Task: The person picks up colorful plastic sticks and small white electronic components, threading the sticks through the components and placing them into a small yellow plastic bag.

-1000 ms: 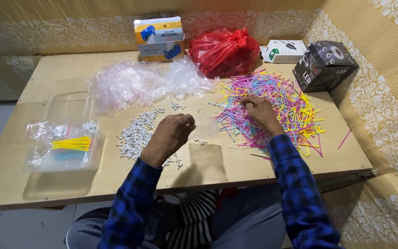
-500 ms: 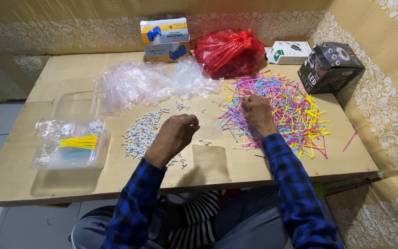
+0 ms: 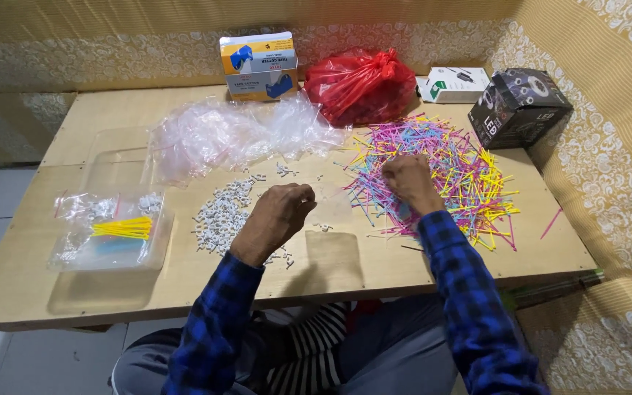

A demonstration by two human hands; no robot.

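The left hand [image 3: 278, 216] is held curled over the wooden table [image 3: 111, 110], just beside a heap of small white clips [image 3: 221, 216]; its fingers are bent in, and whether anything is pinched cannot be told; the right hand [image 3: 407, 183] is set on the near edge of a big pile of coloured sticks [image 3: 455, 172] in pink, blue, yellow and green; its fingers are closed tight, seemingly on some sticks; crumpled clear bags [image 3: 228, 135] are seen behind the clips; a clear tray [image 3: 111, 230] with yellow sticks is seen at the left; a red bag [image 3: 360, 84] and boxes are lined up along the wall
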